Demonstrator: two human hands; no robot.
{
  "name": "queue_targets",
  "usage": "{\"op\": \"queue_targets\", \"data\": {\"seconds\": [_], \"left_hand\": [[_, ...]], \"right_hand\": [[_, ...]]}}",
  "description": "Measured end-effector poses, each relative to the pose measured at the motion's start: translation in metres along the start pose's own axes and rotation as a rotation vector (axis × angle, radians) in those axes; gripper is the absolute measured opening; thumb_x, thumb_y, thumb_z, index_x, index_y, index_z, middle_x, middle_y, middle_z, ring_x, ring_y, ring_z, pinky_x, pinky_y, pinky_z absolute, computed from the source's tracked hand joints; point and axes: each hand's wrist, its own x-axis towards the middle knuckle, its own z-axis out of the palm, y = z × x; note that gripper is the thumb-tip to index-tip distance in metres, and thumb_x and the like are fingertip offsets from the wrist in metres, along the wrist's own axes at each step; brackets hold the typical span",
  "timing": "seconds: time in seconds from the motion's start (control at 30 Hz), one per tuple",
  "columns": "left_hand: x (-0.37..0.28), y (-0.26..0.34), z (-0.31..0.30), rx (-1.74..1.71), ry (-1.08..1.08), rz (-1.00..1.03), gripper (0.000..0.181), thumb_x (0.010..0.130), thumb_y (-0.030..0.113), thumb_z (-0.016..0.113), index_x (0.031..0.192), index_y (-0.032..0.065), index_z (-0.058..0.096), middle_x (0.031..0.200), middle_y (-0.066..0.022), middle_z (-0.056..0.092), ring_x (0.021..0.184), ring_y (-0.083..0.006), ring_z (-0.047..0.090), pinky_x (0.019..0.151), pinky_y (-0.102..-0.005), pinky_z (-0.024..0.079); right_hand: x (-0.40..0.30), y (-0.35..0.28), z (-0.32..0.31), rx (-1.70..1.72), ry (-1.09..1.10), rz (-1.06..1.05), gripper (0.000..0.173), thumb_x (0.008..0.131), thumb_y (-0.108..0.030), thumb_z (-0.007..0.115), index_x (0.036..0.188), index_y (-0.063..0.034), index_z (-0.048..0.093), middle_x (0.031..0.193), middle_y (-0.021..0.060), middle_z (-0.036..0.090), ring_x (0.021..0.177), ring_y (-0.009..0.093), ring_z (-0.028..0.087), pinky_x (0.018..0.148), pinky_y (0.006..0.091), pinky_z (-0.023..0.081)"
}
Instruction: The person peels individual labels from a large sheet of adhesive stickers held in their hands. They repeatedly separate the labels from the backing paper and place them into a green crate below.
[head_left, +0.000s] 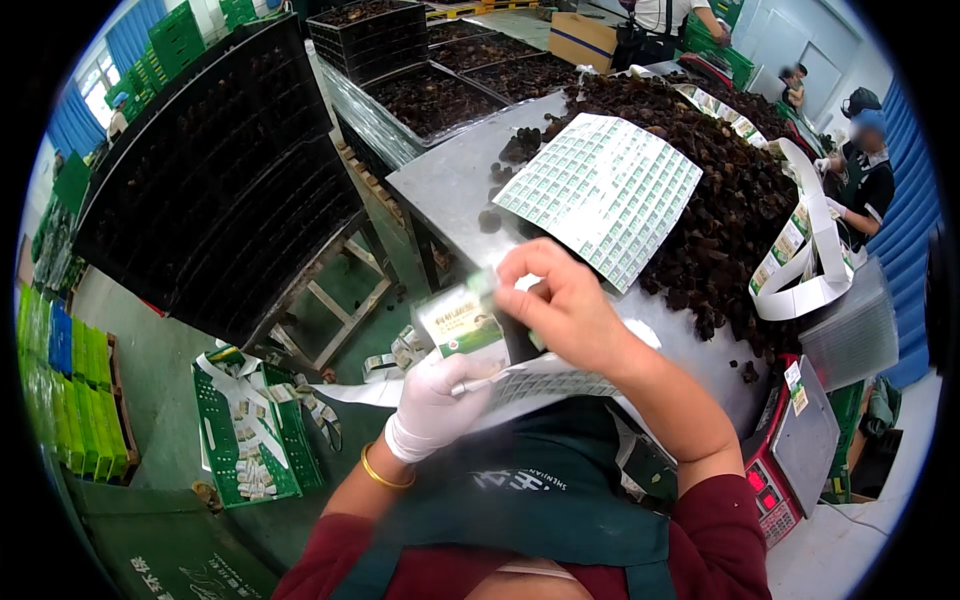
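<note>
My left hand (442, 401), in a white glove, holds a printed plastic packet (463, 326) with a green and cream front, and the edge of a sticker sheet (555, 379) that lies along my apron. My bare right hand (566, 307) pinches a small, blurred green-and-white sticker (481, 282) at the packet's upper right corner. Beyond my hands, another sheet of small green stickers (600, 191) rests on a heap of dark wood ear mushrooms (697, 240) on the metal table (450, 169).
Label strips (814, 277) loop over the heap's right side. A red digital scale (784, 457) stands at right. A green crate (292, 442) with packets is on the floor at left, below a black tray rack (217, 180). A co-worker (866, 172) stands at right.
</note>
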Motion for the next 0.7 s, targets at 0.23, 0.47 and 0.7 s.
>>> {"op": "queue_targets", "data": {"seconds": [0.23,0.47,0.7], "left_hand": [[0.001,0.007,-0.004,0.156,-0.039,0.137,0.015,0.068,-0.004,0.067,0.079,0.0054,0.063,0.077,-0.0083,0.064,0.066,-0.0209,0.061,0.059,-0.0281,0.047],[0.000,-0.001,0.001,0.014,-0.199,0.066,0.012,0.070,-0.002,0.064,0.080,0.0051,0.064,0.083,-0.0116,0.065,0.076,-0.0253,0.063,0.067,-0.0309,0.049],[0.001,-0.002,0.003,0.008,-0.016,-0.003,0.012,0.070,-0.002,0.064,0.081,0.0030,0.062,0.083,-0.0141,0.064,0.077,-0.0287,0.064,0.067,-0.0317,0.050]], "right_hand": [[-0.004,-0.021,-0.006,-0.138,-0.273,0.125,0.040,0.083,-0.008,0.061,0.121,-0.0019,0.053,0.085,0.0034,0.056,0.071,0.009,0.053,0.066,0.0240,0.045],[0.014,0.024,-0.001,0.268,0.038,0.073,0.042,0.085,-0.009,0.059,0.124,-0.0011,0.045,0.076,-0.0013,0.056,0.068,0.004,0.050,0.060,0.0191,0.042],[-0.012,-0.005,-0.007,-0.015,-0.135,0.003,0.016,0.085,-0.017,0.062,0.087,-0.0022,0.057,0.075,0.0014,0.055,0.064,0.006,0.049,0.057,0.0219,0.041]]}}
